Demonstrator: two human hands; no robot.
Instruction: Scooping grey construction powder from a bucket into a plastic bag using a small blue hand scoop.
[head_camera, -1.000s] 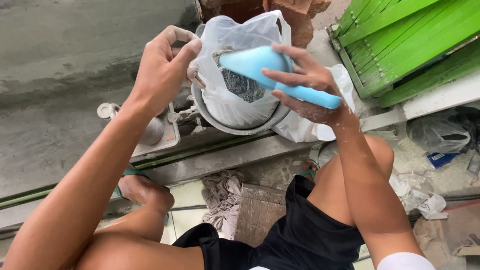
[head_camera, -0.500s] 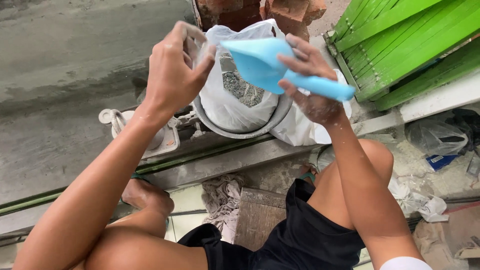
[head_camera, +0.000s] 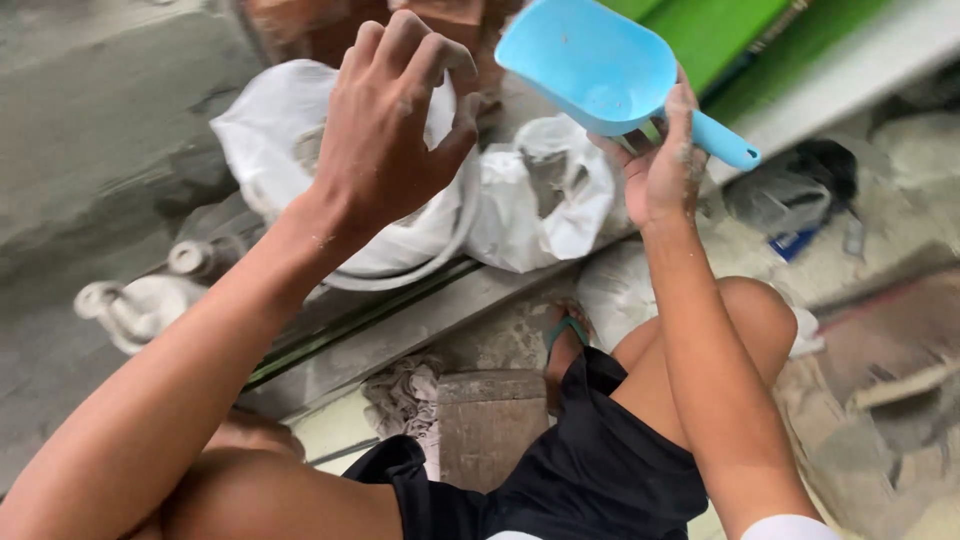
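Observation:
My right hand (head_camera: 660, 165) grips the handle of a light blue plastic scoop (head_camera: 595, 60), raised high to the right with its open mouth tipped up toward me. The inside of the scoop looks empty. My left hand (head_camera: 385, 130) hovers with bent fingers over the mouth of a white plastic bag (head_camera: 265, 130) that sits in a round metal bowl (head_camera: 420, 270). The hand hides the bag's opening, and I cannot tell whether it pinches the rim. A second white bag (head_camera: 545, 200) lies just right of the bowl.
Red bricks (head_camera: 300, 30) stand behind the bag and green wooden slats (head_camera: 720, 30) at the top right. A dusty white fitting (head_camera: 140, 300) lies left of the bowl. A rag (head_camera: 405, 395) and a wooden block (head_camera: 485, 425) lie between my knees.
My right hand has lifted the scoop out of the bag and swung it up and right, turning its mouth upward. My left hand rose above the bag. The view shifted and blurred.

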